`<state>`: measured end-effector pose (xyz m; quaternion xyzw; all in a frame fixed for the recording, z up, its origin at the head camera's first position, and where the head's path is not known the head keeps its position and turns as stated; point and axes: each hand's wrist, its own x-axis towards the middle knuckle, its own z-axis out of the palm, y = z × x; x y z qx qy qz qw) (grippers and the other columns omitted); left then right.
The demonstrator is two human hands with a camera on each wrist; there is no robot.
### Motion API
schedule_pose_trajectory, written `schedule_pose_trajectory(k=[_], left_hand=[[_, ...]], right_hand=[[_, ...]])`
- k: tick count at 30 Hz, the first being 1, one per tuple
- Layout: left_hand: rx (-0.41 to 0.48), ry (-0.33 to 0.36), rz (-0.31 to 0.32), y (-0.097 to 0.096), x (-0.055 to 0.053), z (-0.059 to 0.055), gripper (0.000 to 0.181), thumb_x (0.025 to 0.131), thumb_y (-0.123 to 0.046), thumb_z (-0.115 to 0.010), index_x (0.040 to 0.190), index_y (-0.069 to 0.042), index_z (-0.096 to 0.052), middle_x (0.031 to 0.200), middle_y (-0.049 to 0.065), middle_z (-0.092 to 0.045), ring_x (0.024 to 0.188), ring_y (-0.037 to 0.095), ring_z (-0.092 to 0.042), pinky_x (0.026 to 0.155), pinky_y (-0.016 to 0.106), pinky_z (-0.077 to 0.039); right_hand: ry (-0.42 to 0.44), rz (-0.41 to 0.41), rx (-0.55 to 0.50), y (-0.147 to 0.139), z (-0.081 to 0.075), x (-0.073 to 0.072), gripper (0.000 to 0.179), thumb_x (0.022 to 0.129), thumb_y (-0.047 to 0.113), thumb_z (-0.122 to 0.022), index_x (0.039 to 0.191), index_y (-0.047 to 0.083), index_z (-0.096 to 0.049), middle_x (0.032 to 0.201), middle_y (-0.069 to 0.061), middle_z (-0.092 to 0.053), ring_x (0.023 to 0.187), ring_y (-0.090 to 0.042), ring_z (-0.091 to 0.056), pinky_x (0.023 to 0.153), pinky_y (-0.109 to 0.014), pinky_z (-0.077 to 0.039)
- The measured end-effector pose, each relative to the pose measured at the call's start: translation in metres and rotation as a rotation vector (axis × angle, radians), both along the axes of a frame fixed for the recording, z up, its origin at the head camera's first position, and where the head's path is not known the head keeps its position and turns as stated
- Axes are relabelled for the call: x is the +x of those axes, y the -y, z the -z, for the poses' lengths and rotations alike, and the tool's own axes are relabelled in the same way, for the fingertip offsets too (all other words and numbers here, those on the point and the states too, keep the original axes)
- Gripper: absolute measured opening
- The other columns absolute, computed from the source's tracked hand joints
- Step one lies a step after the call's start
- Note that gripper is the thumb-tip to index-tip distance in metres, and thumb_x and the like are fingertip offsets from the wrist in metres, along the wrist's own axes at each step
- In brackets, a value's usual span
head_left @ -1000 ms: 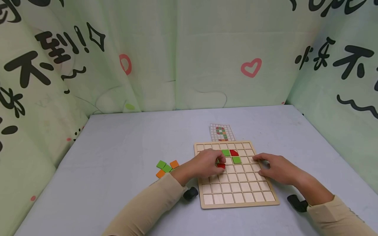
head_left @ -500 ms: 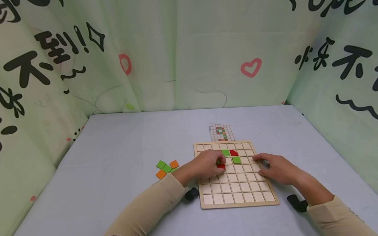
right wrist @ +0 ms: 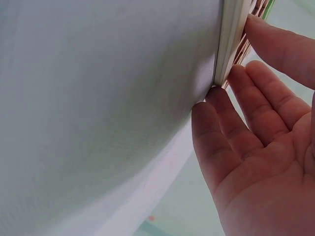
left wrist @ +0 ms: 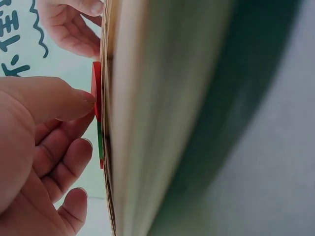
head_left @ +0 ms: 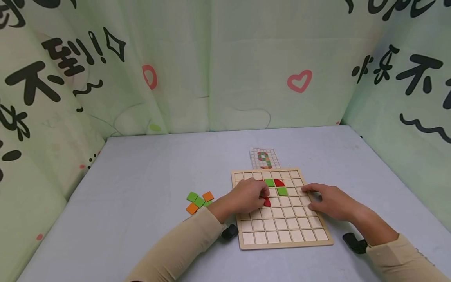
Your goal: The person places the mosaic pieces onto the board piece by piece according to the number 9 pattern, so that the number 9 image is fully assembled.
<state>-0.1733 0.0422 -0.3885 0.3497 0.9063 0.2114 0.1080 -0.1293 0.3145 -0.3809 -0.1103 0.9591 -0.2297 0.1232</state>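
On the table lies a wooden grid board (head_left: 282, 246) with square cells. My left hand (head_left: 246, 196) reaches over its left half and pinches a red tile (head_left: 267, 202), which is partly hidden by the fingers. In the left wrist view the thumb presses on this tile close to the board's surface. Beyond the fingertips, a green tile (head_left: 269, 183), another red tile with a curved edge (head_left: 279, 183) and a second green tile (head_left: 282, 191) sit in cells. My right hand (head_left: 331, 201) rests with fairly straight fingers along the board's right edge, thumb and fingertips touching the rim.
Left of the board, several loose green and orange tiles (head_left: 199, 201) lie together, partly behind the left forearm. A printed pattern card (head_left: 275, 154) lies at the board's far edge. A patterned curtain (head_left: 225, 78) surrounds the table (head_left: 158, 176) at the back and sides.
The red tile at my left fingertips has shifted and turned slightly, so more of its right side shows. The left hand has moved a little; the right hand and board stay still.
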Motion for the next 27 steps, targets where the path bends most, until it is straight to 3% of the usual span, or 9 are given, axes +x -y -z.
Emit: schedule_pose_trajectory(k=[12, 27], left_hand=[[0.022, 0.034, 0.032, -0.0001, -0.0011, 0.0007, 0.012, 0.094, -0.017, -0.071, 0.106, -0.017, -0.069, 0.094, -0.010, -0.064, 0.089, 0.008, -0.050, 0.079, 0.021, -0.043], [0.017, 0.067, 0.053, 0.0006, -0.0027, 0.0021, 0.008, 0.095, -0.015, -0.071, 0.102, -0.019, -0.069, 0.091, -0.011, -0.062, 0.090, 0.008, -0.049, 0.078, 0.020, -0.043]], right_hand=[[0.009, 0.007, 0.001, -0.0005, -0.0001, -0.0007, 0.051, 0.088, 0.017, -0.073, 0.134, 0.001, -0.058, 0.137, -0.031, -0.051, 0.118, -0.048, -0.053, 0.093, -0.061, -0.044], [-0.002, 0.011, 0.003, 0.0000, 0.0013, -0.0003, 0.051, 0.087, 0.016, -0.073, 0.133, 0.000, -0.058, 0.138, -0.032, -0.050, 0.119, -0.049, -0.052, 0.093, -0.062, -0.044]])
